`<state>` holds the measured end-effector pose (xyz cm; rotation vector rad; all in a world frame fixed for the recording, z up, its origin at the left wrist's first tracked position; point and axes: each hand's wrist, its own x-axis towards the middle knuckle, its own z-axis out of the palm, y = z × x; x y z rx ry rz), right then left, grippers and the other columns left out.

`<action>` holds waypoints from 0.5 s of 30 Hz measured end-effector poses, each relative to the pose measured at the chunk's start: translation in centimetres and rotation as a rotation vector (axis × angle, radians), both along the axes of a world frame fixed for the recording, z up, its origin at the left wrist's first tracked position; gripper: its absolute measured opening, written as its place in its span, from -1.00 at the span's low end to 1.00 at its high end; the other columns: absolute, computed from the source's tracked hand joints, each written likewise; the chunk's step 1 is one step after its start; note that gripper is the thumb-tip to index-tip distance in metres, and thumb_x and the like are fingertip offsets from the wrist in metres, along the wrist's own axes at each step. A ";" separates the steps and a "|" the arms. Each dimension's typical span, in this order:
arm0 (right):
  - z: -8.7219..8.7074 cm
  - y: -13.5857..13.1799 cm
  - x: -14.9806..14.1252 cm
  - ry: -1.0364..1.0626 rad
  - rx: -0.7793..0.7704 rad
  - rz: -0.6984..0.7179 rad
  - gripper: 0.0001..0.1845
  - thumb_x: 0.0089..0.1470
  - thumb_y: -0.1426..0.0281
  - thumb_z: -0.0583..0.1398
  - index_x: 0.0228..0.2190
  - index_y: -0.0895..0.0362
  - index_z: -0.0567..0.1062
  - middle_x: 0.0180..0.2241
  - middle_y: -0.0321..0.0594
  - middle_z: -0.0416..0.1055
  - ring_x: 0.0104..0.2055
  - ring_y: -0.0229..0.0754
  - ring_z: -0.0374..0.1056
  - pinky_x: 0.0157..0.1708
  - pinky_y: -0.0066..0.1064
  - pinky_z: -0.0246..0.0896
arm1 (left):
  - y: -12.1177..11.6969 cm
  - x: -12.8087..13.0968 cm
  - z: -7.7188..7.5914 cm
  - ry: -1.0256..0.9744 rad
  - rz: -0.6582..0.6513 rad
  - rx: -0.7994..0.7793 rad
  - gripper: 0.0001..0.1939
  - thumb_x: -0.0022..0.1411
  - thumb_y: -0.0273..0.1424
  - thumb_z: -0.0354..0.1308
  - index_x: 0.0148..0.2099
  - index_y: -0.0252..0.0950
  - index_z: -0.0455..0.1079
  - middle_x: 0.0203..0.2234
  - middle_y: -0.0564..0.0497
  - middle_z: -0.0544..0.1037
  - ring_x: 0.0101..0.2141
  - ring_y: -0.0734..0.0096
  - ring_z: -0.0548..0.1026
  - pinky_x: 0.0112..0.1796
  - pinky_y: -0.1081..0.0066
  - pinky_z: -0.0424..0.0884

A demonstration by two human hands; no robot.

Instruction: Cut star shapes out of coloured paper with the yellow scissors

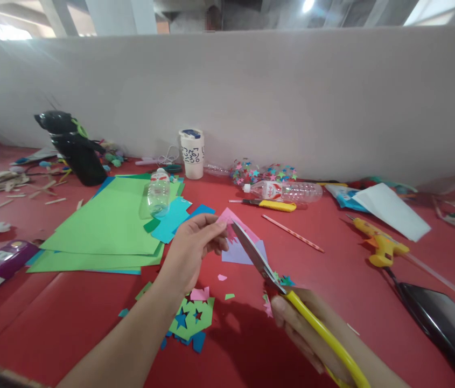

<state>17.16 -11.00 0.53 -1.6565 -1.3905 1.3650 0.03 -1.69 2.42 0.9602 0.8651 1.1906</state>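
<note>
Between its thumb and fingers, my left hand (201, 242) pinches a piece of pink paper (230, 216). My right hand (303, 320) is wrapped round a pair of yellow-handled scissors (257, 257), whose blades point up and left. The blade tips are at the pink paper's edge; I cannot tell whether they touch it. Under the pink paper lies a lilac sheet (239, 252) on the table. Small cut stars (286, 281) lie beside my right hand, partly hidden by it. Near my left wrist rests a green scrap with star-shaped holes (207, 322).
Green paper sheets (98, 221) lie left with a plastic bottle (158, 193) on them. Behind my hands are a white cup (192, 153), a lying bottle (295, 192) and a yellow cutter knife (278, 206). Right: a striped pencil (294, 234) and a glue gun (380, 245). Left: a black flask (76, 153).
</note>
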 end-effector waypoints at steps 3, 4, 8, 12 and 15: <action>-0.5 0.0 0.2 0.017 0.014 0.019 -0.63 0.04 0.06 0.03 -0.59 0.05 0.16 -0.82 -0.58 -0.03 -0.81 -0.44 -0.15 -0.81 -0.56 -0.26 | 0.0 0.1 -0.2 0.051 -0.026 0.016 -0.85 0.05 -0.35 0.22 -0.46 -0.32 0.41 -0.63 0.07 0.44 -0.62 0.57 0.34 -0.55 0.50 0.22; -0.6 0.0 0.3 0.021 0.020 0.030 -0.62 0.04 0.05 0.04 -0.59 0.04 0.14 -0.82 -0.58 -0.03 -0.81 -0.44 -0.16 -0.82 -0.56 -0.25 | 0.0 0.1 -0.2 0.065 -0.022 0.026 -0.85 0.05 -0.34 0.22 -0.47 -0.32 0.41 -0.64 0.07 0.43 -0.63 0.57 0.33 -0.55 0.50 0.22; -1.0 -0.1 0.6 -0.022 0.022 0.046 -0.53 0.02 -0.06 0.05 -0.60 0.03 0.10 -0.80 -0.57 -0.02 -0.80 -0.42 -0.13 -0.81 -0.54 -0.20 | 0.0 -0.2 0.0 0.115 -0.004 0.074 -0.86 0.06 -0.37 0.20 -0.50 -0.30 0.40 -0.67 0.11 0.38 -0.64 0.60 0.29 -0.55 0.52 0.19; -0.6 -0.3 0.7 -0.048 -0.004 0.043 -0.47 -0.02 -0.16 0.03 -0.59 0.03 0.11 -0.77 -0.53 -0.02 -0.77 -0.41 -0.12 -0.79 -0.53 -0.12 | 0.0 -0.5 0.4 0.149 -0.010 0.074 -0.85 0.04 -0.38 0.20 -0.53 -0.31 0.39 -0.68 0.13 0.36 -0.65 0.63 0.26 -0.56 0.53 0.18; -0.1 -0.5 0.7 -0.039 -0.003 0.039 -0.45 -0.05 -0.19 0.03 -0.58 0.03 0.09 -0.73 -0.51 -0.02 -0.76 -0.39 -0.11 -0.79 -0.51 -0.09 | 0.0 -0.7 0.7 0.167 -0.003 0.066 -0.85 0.02 -0.38 0.22 -0.54 -0.30 0.39 -0.68 0.13 0.35 -0.66 0.62 0.26 -0.58 0.53 0.18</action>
